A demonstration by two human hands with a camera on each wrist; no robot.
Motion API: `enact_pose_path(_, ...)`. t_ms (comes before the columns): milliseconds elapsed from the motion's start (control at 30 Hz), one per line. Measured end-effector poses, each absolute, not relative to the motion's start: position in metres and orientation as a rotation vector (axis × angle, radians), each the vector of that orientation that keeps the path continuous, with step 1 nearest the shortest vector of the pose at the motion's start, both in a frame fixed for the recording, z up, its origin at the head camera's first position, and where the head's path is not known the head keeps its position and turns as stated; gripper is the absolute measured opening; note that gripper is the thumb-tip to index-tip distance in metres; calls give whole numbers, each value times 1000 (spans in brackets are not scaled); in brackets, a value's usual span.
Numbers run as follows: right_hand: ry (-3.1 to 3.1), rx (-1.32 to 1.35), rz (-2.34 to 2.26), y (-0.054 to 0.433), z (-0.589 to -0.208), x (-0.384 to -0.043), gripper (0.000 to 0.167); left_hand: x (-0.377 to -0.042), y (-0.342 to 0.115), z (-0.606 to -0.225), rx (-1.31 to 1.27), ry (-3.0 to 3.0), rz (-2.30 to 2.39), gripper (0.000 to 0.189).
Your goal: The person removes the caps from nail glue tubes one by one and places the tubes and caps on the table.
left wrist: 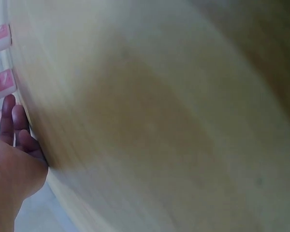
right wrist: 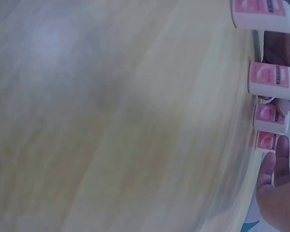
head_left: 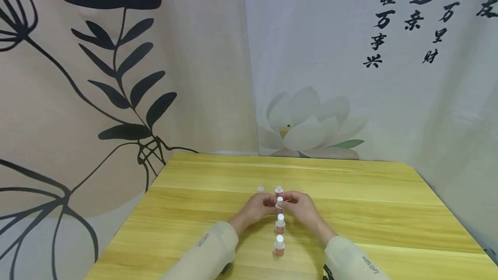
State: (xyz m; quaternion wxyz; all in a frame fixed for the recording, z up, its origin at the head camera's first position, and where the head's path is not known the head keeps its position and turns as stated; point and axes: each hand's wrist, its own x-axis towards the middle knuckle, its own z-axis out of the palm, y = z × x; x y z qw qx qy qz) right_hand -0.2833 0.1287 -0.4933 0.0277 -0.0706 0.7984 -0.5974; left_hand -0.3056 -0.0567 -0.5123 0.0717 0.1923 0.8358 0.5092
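Several small white bottles with pink labels stand upright in a row on the wooden table. My left hand (head_left: 257, 208) and right hand (head_left: 302, 208) meet from either side at one bottle (head_left: 279, 205), second from the far end. Thumb and fingers of both seem to pinch it, though the exact contact is partly hidden. Just beyond is the far bottle (head_left: 279, 190), partly covered by the hands. Nearer stand two white-capped bottles, one (head_left: 280, 224) close to the hands and another (head_left: 279, 245) in front. The right wrist view shows pink labels (right wrist: 270, 75) beside the hands.
A small white piece (head_left: 260, 189), perhaps a cap or bottle top, is on the table behind my left hand. The table (head_left: 186, 211) reaches back to a printed curtain (head_left: 218, 64) with plants and writing.
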Motion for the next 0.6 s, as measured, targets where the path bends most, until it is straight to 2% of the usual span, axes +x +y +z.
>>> enact_pose_path(600, 2454, -237, -1868, 128, -494, -282, 20, -305, -56, -511, 578, 2563, 1488, 9)
